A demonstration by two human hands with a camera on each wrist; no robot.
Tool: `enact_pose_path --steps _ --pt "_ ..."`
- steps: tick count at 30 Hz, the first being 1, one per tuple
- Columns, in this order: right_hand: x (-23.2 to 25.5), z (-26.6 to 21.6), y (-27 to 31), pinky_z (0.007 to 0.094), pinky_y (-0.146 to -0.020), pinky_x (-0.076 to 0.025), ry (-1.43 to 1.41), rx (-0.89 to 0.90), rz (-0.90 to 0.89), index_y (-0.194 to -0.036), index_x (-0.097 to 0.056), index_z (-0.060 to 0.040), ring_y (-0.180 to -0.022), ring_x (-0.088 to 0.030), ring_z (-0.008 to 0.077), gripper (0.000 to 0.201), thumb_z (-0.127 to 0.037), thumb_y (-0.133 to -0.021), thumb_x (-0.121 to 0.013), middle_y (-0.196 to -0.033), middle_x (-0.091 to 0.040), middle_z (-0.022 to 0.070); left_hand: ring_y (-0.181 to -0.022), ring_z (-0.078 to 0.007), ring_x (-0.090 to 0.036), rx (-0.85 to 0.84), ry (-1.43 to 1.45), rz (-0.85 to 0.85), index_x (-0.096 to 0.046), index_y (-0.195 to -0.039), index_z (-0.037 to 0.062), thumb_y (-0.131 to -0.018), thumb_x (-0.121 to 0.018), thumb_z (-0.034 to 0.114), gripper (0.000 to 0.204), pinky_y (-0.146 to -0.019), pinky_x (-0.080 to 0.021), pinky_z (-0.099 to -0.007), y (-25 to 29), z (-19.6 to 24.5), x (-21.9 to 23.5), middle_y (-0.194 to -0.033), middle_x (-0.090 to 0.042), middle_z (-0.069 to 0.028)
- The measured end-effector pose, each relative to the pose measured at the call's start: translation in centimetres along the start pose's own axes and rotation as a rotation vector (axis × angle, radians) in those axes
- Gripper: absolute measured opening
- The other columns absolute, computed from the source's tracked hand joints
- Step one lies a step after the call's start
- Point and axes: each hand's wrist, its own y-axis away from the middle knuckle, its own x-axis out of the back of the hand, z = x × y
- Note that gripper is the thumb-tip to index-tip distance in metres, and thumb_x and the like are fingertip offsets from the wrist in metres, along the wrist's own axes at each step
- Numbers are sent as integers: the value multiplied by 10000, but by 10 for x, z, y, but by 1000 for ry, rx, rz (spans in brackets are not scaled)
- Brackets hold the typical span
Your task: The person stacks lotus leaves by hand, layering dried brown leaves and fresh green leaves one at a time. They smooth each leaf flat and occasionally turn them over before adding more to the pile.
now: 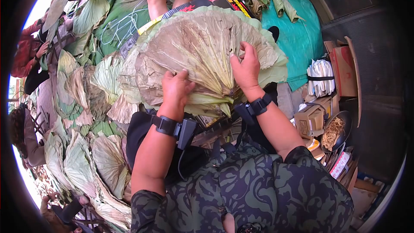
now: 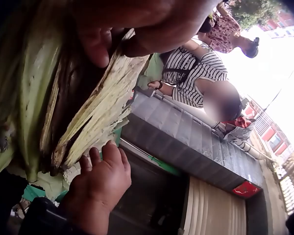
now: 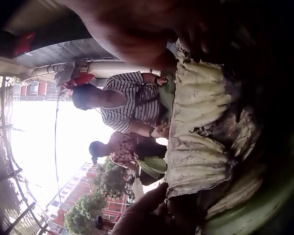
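A fan-shaped stack of dried, folded lotus leaves (image 1: 202,47) lies in front of me on my lap. My left hand (image 1: 177,82) grips its lower left part near the stems, the thumb (image 2: 95,46) pressed on the ribbed leaf (image 2: 88,117). My right hand (image 1: 243,60) lies on the right half, its fingertips curled into a fold of the top leaf. In the right wrist view that hand (image 3: 137,29) fills the top above the wrinkled pale leaf (image 3: 201,147). Both wrists carry black straps.
Many more dried leaves (image 1: 86,146) cover the ground at left. A teal tarp (image 1: 302,30) lies at the upper right; cardboard boxes (image 1: 340,64) and a dark pan (image 1: 334,131) stand at right. A person in a striped shirt (image 2: 196,73) sits opposite, with other people close by.
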Motion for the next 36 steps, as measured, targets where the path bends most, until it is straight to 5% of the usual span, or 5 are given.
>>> enact_pose_path --steps 5,12,17,21,36 --pt "-6 -17 20 456 -1021 -254 490 499 -437 -1257 -467 -124 -1231 -347 374 538 -371 -792 -577 -1313 -409 174 -590 -119 -498 -19 110 -32 -455 -962 65 -835 -573 61 173 -500 -468 -253 -5 -4 5 -822 -525 -28" --pt "-13 -8 16 480 -1034 -224 448 374 -603 -1265 -473 -173 -1261 -301 400 547 -463 -805 -527 -1344 -380 176 -709 -142 -539 -197 17 100 -453 -1047 10 -807 -582 74 280 -621 -473 -303 -5 -8 9 -913 -529 -77" --pt "-15 -4 20 471 -1036 -228 422 388 -564 -1261 -478 -171 -1261 -305 392 548 -454 -795 -539 -1348 -377 177 -1163 -387 -406 -1270 -977 144 -442 -1207 7 -755 -620 102 495 -987 -293 -463 19 14 3 -1297 -388 -230" --pt "-19 8 18 460 -1043 -224 276 354 -562 -1257 -484 -173 -1268 -297 386 542 -440 -790 -548 -1349 -380 168 -1243 -448 -311 -819 -1414 -300 -487 -1227 69 -811 -573 359 514 -1002 -276 -504 0 -13 8 -1327 -377 -246" --pt "-19 11 18 439 -1043 -239 294 346 -568 -1256 -491 -180 -1268 -303 374 529 -415 -788 -566 -1356 -378 161 -1205 -435 -377 -878 -1570 -280 -489 -1223 89 -770 -623 362 546 -966 -338 -489 17 -5 11 -1302 -424 -215"
